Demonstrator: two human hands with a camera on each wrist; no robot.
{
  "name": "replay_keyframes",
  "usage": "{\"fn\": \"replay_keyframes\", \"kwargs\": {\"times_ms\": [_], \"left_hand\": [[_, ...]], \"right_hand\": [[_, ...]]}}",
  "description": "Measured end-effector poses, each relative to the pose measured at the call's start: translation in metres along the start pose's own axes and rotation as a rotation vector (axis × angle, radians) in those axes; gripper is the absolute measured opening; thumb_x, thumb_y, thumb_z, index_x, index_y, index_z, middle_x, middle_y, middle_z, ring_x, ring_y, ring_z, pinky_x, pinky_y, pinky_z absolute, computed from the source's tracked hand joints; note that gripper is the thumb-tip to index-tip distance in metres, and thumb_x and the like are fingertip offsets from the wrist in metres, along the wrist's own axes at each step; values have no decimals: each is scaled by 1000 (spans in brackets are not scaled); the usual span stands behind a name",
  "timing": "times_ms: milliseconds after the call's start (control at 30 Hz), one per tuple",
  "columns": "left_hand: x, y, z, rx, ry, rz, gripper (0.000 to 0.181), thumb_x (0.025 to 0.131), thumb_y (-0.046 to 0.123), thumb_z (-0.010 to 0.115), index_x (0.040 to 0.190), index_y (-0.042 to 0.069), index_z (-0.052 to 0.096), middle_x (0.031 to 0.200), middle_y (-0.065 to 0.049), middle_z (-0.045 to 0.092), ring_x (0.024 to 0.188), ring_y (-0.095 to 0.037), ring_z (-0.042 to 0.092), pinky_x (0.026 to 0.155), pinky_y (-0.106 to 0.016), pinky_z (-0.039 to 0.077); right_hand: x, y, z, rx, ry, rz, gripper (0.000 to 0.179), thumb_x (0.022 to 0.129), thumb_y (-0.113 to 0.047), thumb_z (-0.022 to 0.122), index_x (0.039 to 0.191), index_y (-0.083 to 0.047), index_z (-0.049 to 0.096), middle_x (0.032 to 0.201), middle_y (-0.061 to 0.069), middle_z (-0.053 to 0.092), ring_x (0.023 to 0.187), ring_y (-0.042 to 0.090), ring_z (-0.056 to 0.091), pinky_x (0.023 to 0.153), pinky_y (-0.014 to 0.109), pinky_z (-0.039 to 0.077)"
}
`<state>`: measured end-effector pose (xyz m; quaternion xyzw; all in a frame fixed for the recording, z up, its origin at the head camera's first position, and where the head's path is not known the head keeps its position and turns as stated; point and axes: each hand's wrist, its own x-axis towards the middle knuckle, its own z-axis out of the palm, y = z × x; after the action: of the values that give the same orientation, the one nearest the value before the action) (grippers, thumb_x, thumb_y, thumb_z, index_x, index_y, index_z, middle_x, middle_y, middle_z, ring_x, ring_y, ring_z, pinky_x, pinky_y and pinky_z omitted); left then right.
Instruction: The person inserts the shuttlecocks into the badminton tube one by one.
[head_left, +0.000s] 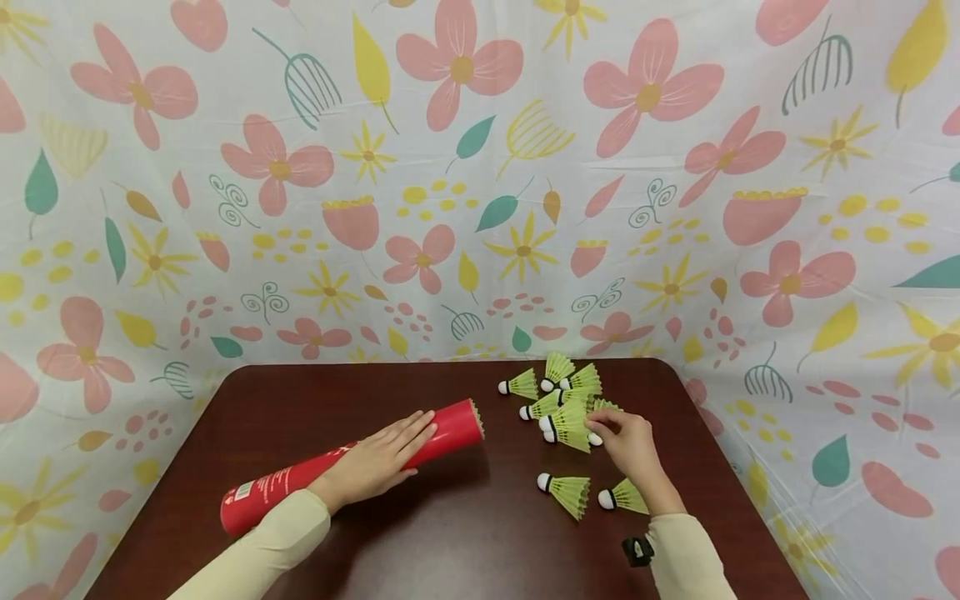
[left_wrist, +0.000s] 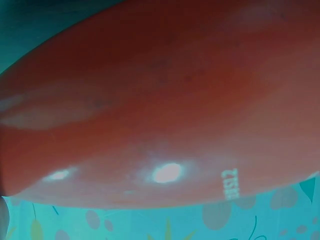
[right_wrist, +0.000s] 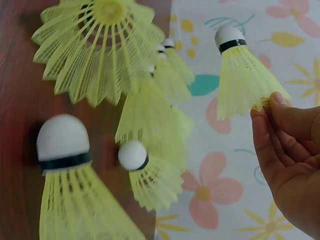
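Across the left half of the table lies a red shuttlecock tube, its right end showing a jagged yellow-green skirt edge at the mouth. My left hand rests over the tube with fingers straight; in the left wrist view the red tube wall fills most of the picture. With thumb and fingertips, my right hand pinches a yellow-green shuttlecock by its skirt edge, its white cork pointing away from the hand. In the head view that shuttlecock overlaps others in the cluster.
Several loose shuttlecocks lie bunched at the back right of the dark brown table. Nearer the front are two more, one shuttlecock left of the right wrist and another beside it. A flower-printed cloth hangs behind.
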<state>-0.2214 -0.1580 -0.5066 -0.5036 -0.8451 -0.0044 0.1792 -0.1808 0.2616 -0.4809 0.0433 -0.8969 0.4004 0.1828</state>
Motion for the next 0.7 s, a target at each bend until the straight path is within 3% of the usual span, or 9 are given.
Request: {"fn": "replay_keyframes", "kwargs": {"times_ms": [167,400,700], "left_hand": [[1,-1,1,9,-6,4,99,80,33,78,154,7,18,159,-11,19,143,-28,25,109,-38,35],[2,-1,3,-3,0,0,101,79,32,79,154,8,17,160,-10,16,144,-27,22,110,-39,34],[2,1,3,7,25,5,101,77,31,81,154,7,20,159,-11,20,143,-28,26,109,-39,35]], "right_hand": [[6,-8,11,48,19,-6,10,85,-6,71,94,-3,75,87,12,72,58,11,57,50,24,44],[10,-19,29,97,57,-49,10,83,-4,72,92,-4,75,85,9,72,70,22,65,55,25,48],[13,-35,51,182,53,-17,9,83,-6,73,91,-6,76,85,7,72,74,19,66,61,26,53]]}}
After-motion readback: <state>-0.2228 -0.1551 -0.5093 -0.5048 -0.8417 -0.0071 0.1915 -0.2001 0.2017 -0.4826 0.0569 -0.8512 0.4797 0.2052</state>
